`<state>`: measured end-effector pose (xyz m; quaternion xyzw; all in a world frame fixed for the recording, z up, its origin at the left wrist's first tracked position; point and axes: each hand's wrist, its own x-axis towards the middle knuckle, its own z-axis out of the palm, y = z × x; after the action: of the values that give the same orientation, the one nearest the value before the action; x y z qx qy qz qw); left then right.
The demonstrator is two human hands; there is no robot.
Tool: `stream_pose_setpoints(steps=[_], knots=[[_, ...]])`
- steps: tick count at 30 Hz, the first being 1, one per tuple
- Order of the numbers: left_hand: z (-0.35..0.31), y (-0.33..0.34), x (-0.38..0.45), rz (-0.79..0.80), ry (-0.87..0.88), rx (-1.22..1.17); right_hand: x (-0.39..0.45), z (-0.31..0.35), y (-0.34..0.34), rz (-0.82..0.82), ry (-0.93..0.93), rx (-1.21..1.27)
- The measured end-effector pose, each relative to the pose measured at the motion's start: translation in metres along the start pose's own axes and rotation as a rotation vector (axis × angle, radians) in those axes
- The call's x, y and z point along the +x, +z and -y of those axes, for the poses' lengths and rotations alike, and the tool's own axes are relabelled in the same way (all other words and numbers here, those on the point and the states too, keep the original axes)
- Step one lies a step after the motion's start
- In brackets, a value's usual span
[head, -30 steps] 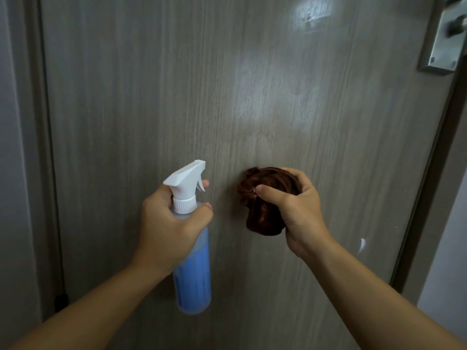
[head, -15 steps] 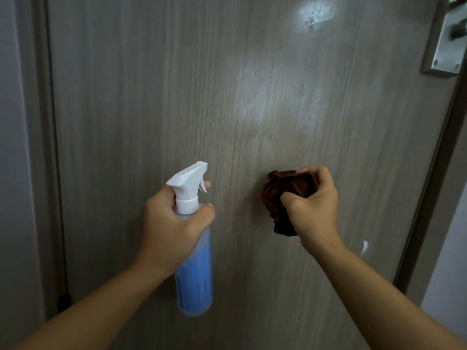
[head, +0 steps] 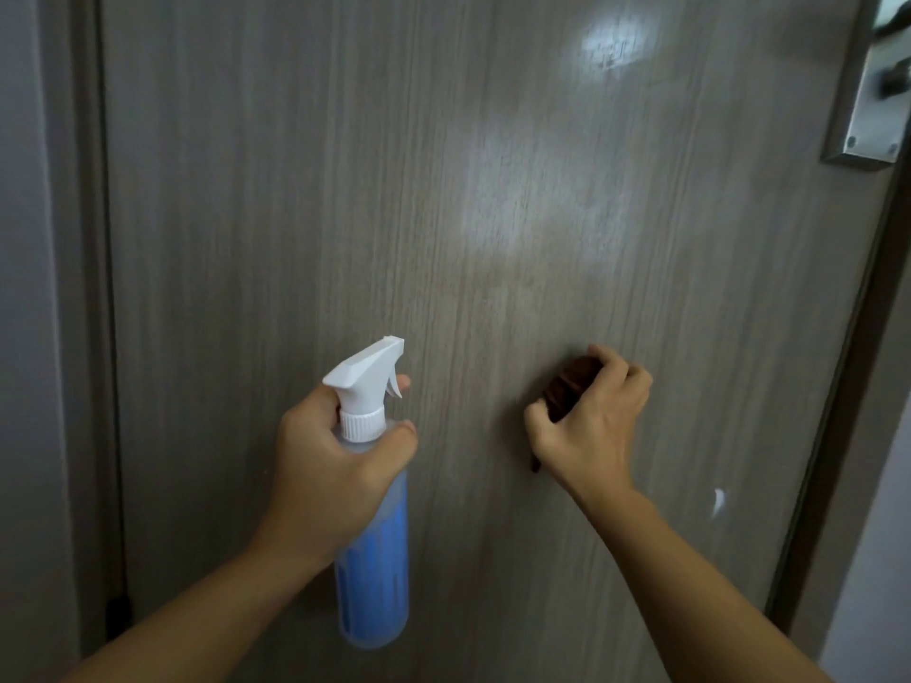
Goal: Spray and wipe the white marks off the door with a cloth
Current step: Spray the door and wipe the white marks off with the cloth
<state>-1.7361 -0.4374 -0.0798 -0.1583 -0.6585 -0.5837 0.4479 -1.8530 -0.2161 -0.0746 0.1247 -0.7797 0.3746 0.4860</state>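
Against the grey wood-grain door [head: 296, 214], right hand [head: 591, 431] bunching a soft, limp dark-brown cloth [head: 572, 386], left hand [head: 330, 460] wrapped round the light, rigid blue-filled plastic spray bottle [head: 374, 559] at its neck, white mark [head: 718, 501] unwiped.

Cloth [head: 572, 386] mostly hidden; door handle [head: 882, 86] blurred, cropped.

Door [head: 493, 214]: grey-brown wood-grain facing with fine vertical streaks, smooth, with a soft sheen that gives pale reflected patches on its upper part; one small white mark [head: 718, 501] shows chalky and matt near its right edge. Spray bottle [head: 372, 549]: translucent, slightly frosted plastic body showing blue liquid; opaque white plastic trigger head with a ribbed collar. Cloth [head: 567, 386]: dark brown fabric, soft, creased, matt. Handle plate [head: 870, 115]: brushed silver metal, satin finish, with small screw heads at its lower corners.
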Motion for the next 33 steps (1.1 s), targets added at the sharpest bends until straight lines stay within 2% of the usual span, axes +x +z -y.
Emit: stream_pose_setpoints(steps=[6, 9, 14, 21, 23, 25, 28, 30, 33], knots=[[0.004, -0.005, 0.001, 0.003, 0.011, 0.038, -0.003, -0.029, -0.006, -0.004, -0.130, 0.126], [0.007, -0.005, 0.000, -0.002, -0.013, 0.031, -0.007, -0.041, -0.003, -0.075, -0.163, 0.054], [0.011, -0.005, -0.001, 0.006, -0.023, 0.042, -0.008, -0.037, 0.003, -0.171, -0.069, -0.148], [0.014, -0.006, -0.002, 0.008, -0.019, 0.043, -0.020, -0.044, 0.020, -0.150, -0.249, -0.122], [0.017, -0.008, -0.001, 0.016, -0.013, 0.048, -0.012, -0.048, 0.016, -0.223, -0.171, 0.019], [0.019, -0.012, 0.000, 0.018, -0.015, 0.056, 0.002, -0.053, 0.010, -0.386, -0.029, 0.118], [0.023, -0.016, 0.000, 0.019, -0.001, 0.074, 0.004, -0.053, 0.017, -0.491, 0.072, 0.135], [0.023, -0.017, 0.000, 0.013, 0.013, 0.078, -0.020, -0.050, 0.035, -0.404, -0.037, 0.083], [0.026, -0.016, -0.001, 0.013, -0.001, 0.079, -0.067, -0.056, 0.053, -0.012, -0.464, -0.090]])
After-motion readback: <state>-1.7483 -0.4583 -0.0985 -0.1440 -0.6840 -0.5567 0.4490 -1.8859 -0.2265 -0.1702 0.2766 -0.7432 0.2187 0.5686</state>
